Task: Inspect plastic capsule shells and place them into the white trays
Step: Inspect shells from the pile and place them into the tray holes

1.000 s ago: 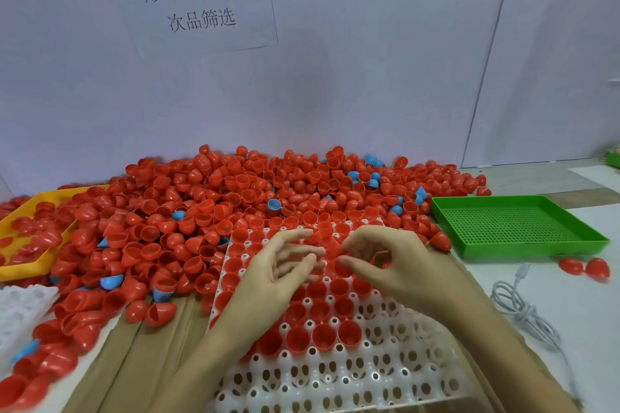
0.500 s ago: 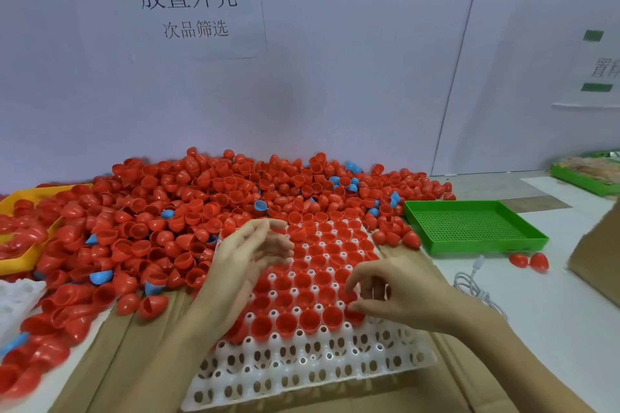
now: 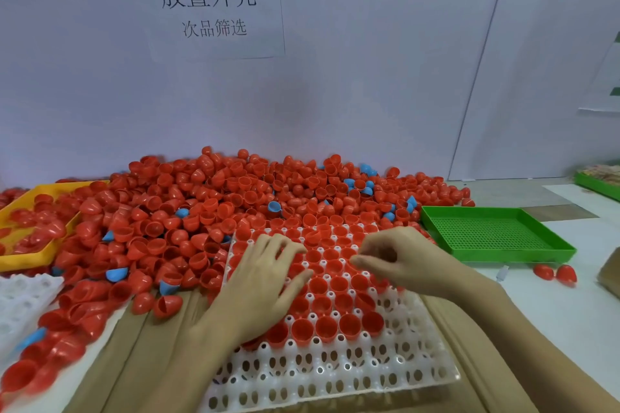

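Bare forearms – no sleeves, jewellery

two hands [image 3: 265, 281], two white trays [image 3: 335, 375], one green tray [image 3: 496, 234], one yellow tray [image 3: 30, 258].

red shells [image 3: 255, 211], white tray [image 3: 385, 375], green tray [image 3: 496, 255]

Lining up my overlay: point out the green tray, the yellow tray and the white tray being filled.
green tray [image 3: 486, 236], head view, perforated floor
yellow tray [image 3: 25, 257], head view, front wall
white tray [image 3: 335, 369], head view, empty near rows
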A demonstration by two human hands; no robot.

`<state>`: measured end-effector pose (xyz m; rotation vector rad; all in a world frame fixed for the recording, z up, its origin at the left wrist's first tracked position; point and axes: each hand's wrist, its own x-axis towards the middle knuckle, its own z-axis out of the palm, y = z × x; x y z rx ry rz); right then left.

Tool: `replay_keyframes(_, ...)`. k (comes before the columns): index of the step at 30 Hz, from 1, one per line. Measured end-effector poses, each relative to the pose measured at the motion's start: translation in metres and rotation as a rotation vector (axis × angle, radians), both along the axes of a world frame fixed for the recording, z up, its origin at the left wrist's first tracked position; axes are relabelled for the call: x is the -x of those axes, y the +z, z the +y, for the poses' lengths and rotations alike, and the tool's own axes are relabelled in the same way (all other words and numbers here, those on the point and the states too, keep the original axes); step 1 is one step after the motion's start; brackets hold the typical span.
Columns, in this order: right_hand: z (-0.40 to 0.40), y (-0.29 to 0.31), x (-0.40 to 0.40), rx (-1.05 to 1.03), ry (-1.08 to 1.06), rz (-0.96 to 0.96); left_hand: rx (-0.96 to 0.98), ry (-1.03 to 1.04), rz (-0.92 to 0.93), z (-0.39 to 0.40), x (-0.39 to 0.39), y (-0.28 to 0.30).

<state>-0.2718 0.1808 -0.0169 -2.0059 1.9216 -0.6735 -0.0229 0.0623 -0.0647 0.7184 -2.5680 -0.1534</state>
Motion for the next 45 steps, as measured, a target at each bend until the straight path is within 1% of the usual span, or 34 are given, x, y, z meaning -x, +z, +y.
replay_keyframes(1, -0.011, 0.001, 0.002, 0.038, -0.015, -0.004, 0.028, 0.009, -0.055, 0.001, 0.001, -0.002)
replay_keyframes(3, -0.035, 0.001, 0.006, 0.103, -0.065, 0.001, 0.056, 0.031, -0.11, 0.002, 0.003, -0.005)
replay_keyframes(6, -0.079, -0.005, 0.008, 0.198, -0.129, 0.01, 0.04, 0.028, -0.104, -0.002, 0.002, -0.003)
replay_keyframes(9, -0.128, -0.01, 0.009, 0.229, -0.163, 0.061, -0.047, -0.009, -0.034, -0.003, 0.002, 0.001)
replay_keyframes(11, -0.157, -0.012, 0.009, 0.185, -0.17, 0.144, -0.066, -0.035, -0.001, -0.004, 0.0, 0.004)
replay_keyframes(16, -0.195, -0.009, 0.012, -0.054, -0.104, 0.377, -0.023, -0.054, 0.039, -0.005, -0.003, 0.01)
replay_keyframes(18, -0.201, -0.009, 0.014, -0.087, -0.111, 0.46, -0.011, -0.066, 0.036, -0.004, -0.003, 0.011)
replay_keyframes(19, -0.202, -0.01, 0.014, -0.069, -0.124, 0.478, -0.006, -0.071, 0.034, -0.004, -0.003, 0.01)
replay_keyframes(21, -0.197, -0.011, 0.014, 0.027, -0.168, 0.447, 0.005, -0.078, 0.036, -0.003, -0.002, 0.011)
replay_keyframes(26, -0.174, -0.011, 0.017, 0.356, -0.302, 0.256, 0.036, -0.067, 0.071, -0.007, -0.004, 0.009)
replay_keyframes(28, -0.161, -0.007, 0.016, 0.432, -0.299, 0.192, 0.061, -0.05, 0.124, -0.008, -0.005, 0.009)
replay_keyframes(31, -0.133, 0.003, 0.009, 0.487, -0.245, 0.088, 0.084, -0.029, 0.201, -0.008, -0.004, 0.01)
replay_keyframes(34, -0.097, 0.001, -0.007, 0.419, -0.173, -0.024, 0.013, -0.041, 0.256, -0.007, -0.003, 0.009)
replay_keyframes(37, -0.067, -0.01, -0.022, 0.275, -0.113, -0.121, -0.172, -0.091, 0.288, -0.003, -0.001, 0.007)
replay_keyframes(40, -0.052, -0.018, -0.032, 0.196, -0.076, -0.195, -0.319, -0.131, 0.331, 0.004, 0.003, 0.005)
replay_keyframes(43, -0.046, -0.019, -0.035, 0.144, -0.058, -0.208, -0.364, -0.13, 0.419, 0.007, 0.007, 0.002)
replay_keyframes(45, -0.042, -0.017, -0.033, 0.122, -0.039, -0.274, -0.414, -0.113, 0.48, 0.006, 0.007, 0.003)
